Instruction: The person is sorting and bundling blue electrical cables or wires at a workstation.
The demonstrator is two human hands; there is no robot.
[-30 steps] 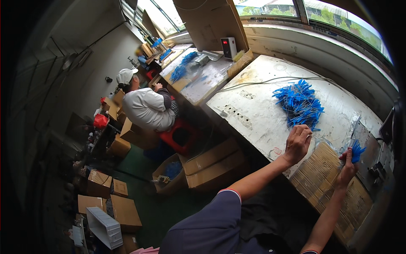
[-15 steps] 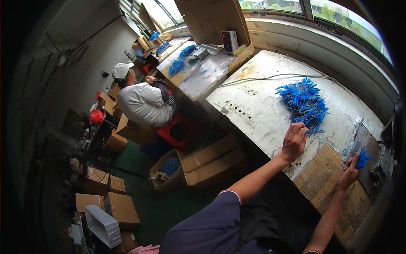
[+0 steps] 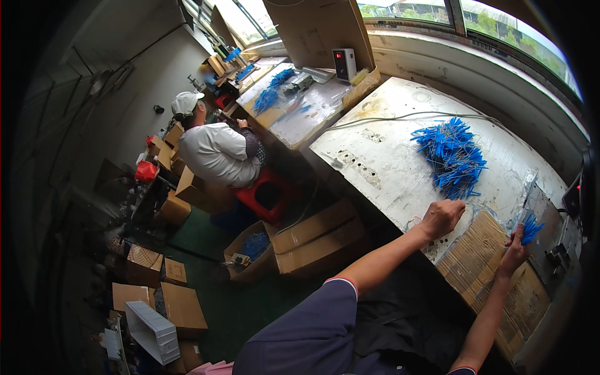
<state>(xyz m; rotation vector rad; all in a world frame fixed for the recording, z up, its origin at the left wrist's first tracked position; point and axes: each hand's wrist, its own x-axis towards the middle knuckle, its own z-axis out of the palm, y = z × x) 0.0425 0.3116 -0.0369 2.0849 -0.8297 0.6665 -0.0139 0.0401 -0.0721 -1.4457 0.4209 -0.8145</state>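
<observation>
A heap of thin blue sticks with pale wire-like ends (image 3: 451, 156) lies on the white worktable (image 3: 381, 156). Just below its near edge is my left hand (image 3: 442, 219), fingers closed in a pinch; whatever they hold is too small to make out. My right hand (image 3: 515, 251) grips a fanned bundle of blue sticks (image 3: 531, 229), which pokes up above thumb and fingers. Beneath the right forearm lies a worn cardboard sheet (image 3: 478, 253) along the table's near side.
A grey metal machine part (image 3: 547, 219) stands at the table's right end. A cable (image 3: 400, 117) crosses the back. To the left, a co-worker (image 3: 215, 147) sits on a red stool (image 3: 267, 197) at another table. Cardboard boxes (image 3: 319, 240) and a grey crate (image 3: 152, 331) occupy the floor.
My left hand has drawn back from the heap's edge toward the cardboard sheet, its fingers now closed. The right hand, still gripping its bundle, has shifted slightly. The co-worker's arm has moved.
</observation>
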